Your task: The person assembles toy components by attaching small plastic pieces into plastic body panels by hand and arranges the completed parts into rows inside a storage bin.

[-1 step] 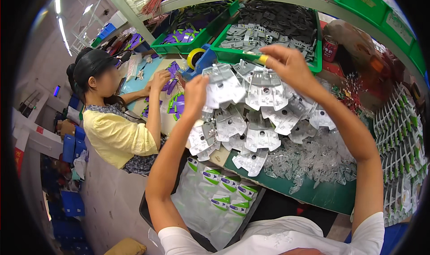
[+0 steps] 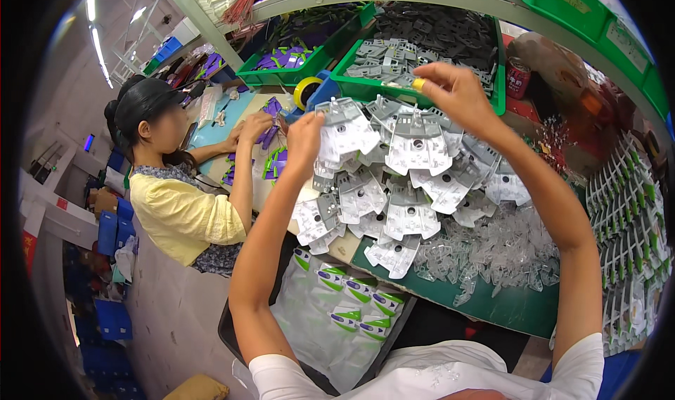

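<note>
My left hand [image 2: 304, 143] grips the edge of a white-and-grey plastic shell [image 2: 344, 131] and holds it over a pile of similar plastic shells [image 2: 420, 147]. My right hand [image 2: 460, 98] hovers above the far side of that pile, beside the rim of a green bin [image 2: 441, 99]. Its finger and thumb are apart. A small yellow band or piece [image 2: 419, 84] sits at a fingertip; whether it is worn or held is unclear.
Clear plastic pieces [image 2: 485, 252] lie near the green table edge [image 2: 520, 308]. A box lined with plastic [image 2: 309, 330] holds white-green parts. A tape dispenser [image 2: 307, 92] stands beyond my left hand. A co-worker [image 2: 186, 200] sits left; stacked racks of parts [image 2: 626, 245] stand right.
The shell in my left hand has shifted slightly left and tilted. My right hand's fingertips have moved a little up and right. The co-worker's hand has moved slightly.
</note>
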`<state>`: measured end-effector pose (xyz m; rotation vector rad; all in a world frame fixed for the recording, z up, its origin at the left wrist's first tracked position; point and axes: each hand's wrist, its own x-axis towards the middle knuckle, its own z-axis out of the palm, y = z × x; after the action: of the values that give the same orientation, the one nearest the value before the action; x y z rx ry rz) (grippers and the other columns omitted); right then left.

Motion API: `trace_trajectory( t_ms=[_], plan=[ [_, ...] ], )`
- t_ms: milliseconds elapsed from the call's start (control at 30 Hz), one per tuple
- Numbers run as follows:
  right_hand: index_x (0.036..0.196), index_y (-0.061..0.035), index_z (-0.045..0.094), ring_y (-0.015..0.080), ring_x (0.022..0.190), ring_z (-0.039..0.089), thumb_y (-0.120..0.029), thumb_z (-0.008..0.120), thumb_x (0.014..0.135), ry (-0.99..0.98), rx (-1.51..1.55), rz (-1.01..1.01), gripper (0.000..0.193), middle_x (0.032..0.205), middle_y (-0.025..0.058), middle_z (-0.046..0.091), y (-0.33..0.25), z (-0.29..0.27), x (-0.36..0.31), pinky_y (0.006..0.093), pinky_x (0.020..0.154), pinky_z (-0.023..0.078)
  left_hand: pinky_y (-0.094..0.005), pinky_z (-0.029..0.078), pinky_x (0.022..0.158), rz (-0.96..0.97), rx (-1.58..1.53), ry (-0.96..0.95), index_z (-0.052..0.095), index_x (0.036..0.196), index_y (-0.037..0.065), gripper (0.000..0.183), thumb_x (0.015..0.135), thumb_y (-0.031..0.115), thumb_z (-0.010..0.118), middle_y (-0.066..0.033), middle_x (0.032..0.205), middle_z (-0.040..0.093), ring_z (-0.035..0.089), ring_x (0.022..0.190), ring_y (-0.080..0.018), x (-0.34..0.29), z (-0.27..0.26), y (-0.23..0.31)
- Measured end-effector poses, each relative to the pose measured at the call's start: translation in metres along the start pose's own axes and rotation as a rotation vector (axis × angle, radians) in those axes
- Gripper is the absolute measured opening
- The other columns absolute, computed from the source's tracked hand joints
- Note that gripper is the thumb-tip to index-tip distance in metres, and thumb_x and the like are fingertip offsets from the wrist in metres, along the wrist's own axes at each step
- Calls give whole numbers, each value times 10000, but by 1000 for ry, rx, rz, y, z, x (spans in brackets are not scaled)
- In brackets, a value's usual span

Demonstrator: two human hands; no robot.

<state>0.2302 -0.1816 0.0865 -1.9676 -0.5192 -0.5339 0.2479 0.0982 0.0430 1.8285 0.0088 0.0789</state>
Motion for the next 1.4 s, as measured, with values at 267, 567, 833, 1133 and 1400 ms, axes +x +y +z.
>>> trace_trajectory(
  t_ms=[267, 567, 833, 1133, 1400],
  plan=[
    [871, 5, 650, 309, 772, 626, -317, 655, 696, -203, -578, 172, 367, 797, 187, 642, 97, 1, 46, 363, 708, 483, -366, 523, 646, -156, 205, -37, 450, 1224, 29, 571, 850, 460, 469, -128, 1165, 473, 511, 928, -221, 34, 34, 20],
    [726, 5, 640, 291, 664, 625, -282, 713, 580, -271, -628, 137, 331, 687, 200, 612, 126, 1, 64, 365, 632, 487, -422, 396, 857, 179, 488, 155, 533, 1110, -51, 646, 857, 533, 421, -282, 1107, 519, 522, 965, -404, 19, -7, -18],
    [792, 56, 574, 105, 523, 342, -24, 532, 825, 128, 55, -8, 96, 631, 13, 471, 61, -74, 34, 341, 494, 332, -373, 405, 845, 659, 440, 150, 494, 1106, -15, 394, 764, 108, 647, -188, 1114, 496, 493, 1001, -336, -170, -7, -44],
    [1125, 51, 521, 214, 793, 628, -76, 509, 897, 302, 374, 193, 262, 1014, 147, 602, -71, -48, -148, 268, 663, 506, -314, 461, 702, 357, 393, 106, 533, 1088, 14, 304, 794, 53, 601, -153, 1064, 553, 568, 858, -260, -269, -7, -123],
    [1161, 31, 431, 147, 858, 515, -7, 498, 851, 316, 450, 421, 319, 1102, 130, 478, -69, -39, -286, 278, 607, 487, -310, 468, 712, -789, -110, 246, 347, 1291, 62, 608, 785, 199, 654, -152, 1207, 435, 524, 919, -205, -337, 21, -274]
  ],
)
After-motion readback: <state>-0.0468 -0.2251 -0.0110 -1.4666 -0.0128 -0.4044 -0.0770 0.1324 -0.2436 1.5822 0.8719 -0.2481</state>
